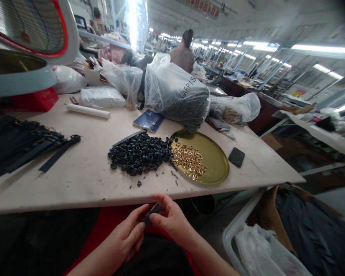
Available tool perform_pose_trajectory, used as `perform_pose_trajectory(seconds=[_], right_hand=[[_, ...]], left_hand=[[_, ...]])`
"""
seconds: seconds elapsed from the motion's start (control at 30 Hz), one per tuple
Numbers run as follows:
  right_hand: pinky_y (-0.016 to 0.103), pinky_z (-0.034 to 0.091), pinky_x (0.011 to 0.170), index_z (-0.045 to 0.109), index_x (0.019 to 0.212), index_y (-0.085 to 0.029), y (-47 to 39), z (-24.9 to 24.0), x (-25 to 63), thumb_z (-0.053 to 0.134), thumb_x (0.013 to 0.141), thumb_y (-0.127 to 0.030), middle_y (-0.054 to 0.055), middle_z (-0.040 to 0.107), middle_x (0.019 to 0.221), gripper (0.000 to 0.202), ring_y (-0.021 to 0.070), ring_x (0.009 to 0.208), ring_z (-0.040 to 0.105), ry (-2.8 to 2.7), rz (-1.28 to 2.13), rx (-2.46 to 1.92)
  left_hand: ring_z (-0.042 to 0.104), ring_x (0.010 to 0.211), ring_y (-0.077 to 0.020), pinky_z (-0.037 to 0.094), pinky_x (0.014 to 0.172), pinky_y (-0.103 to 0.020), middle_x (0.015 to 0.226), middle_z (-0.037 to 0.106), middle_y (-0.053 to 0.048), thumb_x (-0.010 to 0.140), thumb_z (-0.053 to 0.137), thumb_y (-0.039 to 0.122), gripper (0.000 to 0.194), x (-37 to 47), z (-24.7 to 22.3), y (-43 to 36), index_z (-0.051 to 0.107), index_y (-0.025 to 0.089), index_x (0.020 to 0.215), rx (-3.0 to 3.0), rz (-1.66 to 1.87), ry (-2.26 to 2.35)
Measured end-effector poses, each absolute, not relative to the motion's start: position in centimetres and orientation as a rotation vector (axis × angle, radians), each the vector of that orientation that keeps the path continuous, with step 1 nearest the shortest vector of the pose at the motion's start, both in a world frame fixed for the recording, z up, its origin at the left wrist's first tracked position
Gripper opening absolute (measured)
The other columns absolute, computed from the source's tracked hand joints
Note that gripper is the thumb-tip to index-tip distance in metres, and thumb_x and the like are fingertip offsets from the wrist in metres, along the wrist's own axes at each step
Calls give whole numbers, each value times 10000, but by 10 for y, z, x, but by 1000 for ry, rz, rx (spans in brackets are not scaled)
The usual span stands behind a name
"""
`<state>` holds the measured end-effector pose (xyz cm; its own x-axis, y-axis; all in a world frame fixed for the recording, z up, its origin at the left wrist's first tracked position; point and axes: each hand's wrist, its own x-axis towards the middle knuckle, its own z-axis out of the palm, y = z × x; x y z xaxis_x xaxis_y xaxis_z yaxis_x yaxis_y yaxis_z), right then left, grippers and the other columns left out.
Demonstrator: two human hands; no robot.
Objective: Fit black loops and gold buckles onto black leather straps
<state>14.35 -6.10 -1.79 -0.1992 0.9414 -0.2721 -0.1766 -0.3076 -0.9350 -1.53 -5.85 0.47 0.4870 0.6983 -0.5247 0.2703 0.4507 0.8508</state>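
Observation:
Just below the front edge of the table, my left hand (129,234) pinches a short dark strap (147,219) from the left. My right hand (172,218) grips the same strap from the right, thumb and fingers closed on it. Most of the strap is hidden by my fingers. Beyond my hands lies a heap of small black loops (140,153). Touching its right side is a round gold tray (215,161), with many small gold buckles (189,159) on its left part. A few dark scraps (139,183) are scattered on the tabletop near the heap.
Bundled black straps (25,142) lie at the table's left, with one loose strap (59,153) beside them. A blue booklet (148,120), white roll (88,111) and large plastic bag (175,92) lie behind. A black phone (236,157) rests at right. A person (182,55) is farther back.

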Motion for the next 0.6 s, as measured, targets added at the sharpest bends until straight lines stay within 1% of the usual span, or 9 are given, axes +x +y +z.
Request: perform_pose_trajectory(seconds=[0.07,0.13,0.17,0.2,0.23,0.27,0.3,0.43,0.6], right_hand=[[241,437,627,460,1165,-232,-56,-18,146,676,674,-265,-17,597,789,538,120,679,555,-1179,1572,-1197],[254,439,647,432,1194,-226,-38,-14,162,631,722,-302,-2,605,804,517,138,708,562,-1401,1369,-1319],[259,435,650,469,1147,-209,-23,-11,175,581,763,-322,7,604,799,416,143,708,559,-1519,1202,-1428],[263,425,654,547,1008,-187,-6,-8,190,516,803,-332,23,599,788,253,148,710,553,-1615,922,-1593],[269,413,669,570,918,-177,12,-5,206,463,832,-326,40,600,808,202,154,728,551,-1687,633,-1775],[278,404,678,573,884,-179,31,-3,221,437,842,-318,51,602,840,199,162,747,551,-1739,380,-1963],[301,391,678,578,854,-163,49,-3,234,454,827,-297,79,600,864,185,182,756,548,-1725,297,-2038],[296,368,621,570,680,-165,93,-13,258,556,741,-275,73,596,734,127,189,676,543,-1750,267,-2130],[263,373,623,557,750,-186,87,-12,256,483,780,-218,34,607,743,86,162,672,542,-1802,311,-2062]], left_hand=[[298,399,-76,193,376,-187,490,366,92,769,424,551,579,-14,1,-54,366,185,1214,1106,440,1102],[278,421,-71,170,382,-185,499,341,87,744,449,584,544,-14,-6,-47,463,170,1098,1087,493,1095],[264,426,-67,159,384,-183,503,321,88,732,456,599,528,-13,-11,-42,497,159,1022,1073,506,1102],[253,430,-64,151,386,-181,511,305,88,722,460,612,518,-12,-15,-38,513,151,952,1058,519,1119],[247,434,-61,150,388,-178,521,296,87,714,461,622,512,-11,-20,-33,517,148,899,1044,533,1136],[242,436,-60,152,391,-176,528,293,87,711,457,628,507,-9,-24,-29,514,147,865,1036,550,1150],[240,439,-61,158,393,-175,532,292,86,717,447,626,497,-7,-27,-25,509,149,843,1038,564,1155],[262,449,-77,203,403,-180,528,294,79,789,392,541,392,5,-30,-12,509,167,775,1170,572,1150],[420,551,-123,333,516,-208,586,445,38,832,375,421,302,10,-6,7,508,187,696,1467,508,1231]])
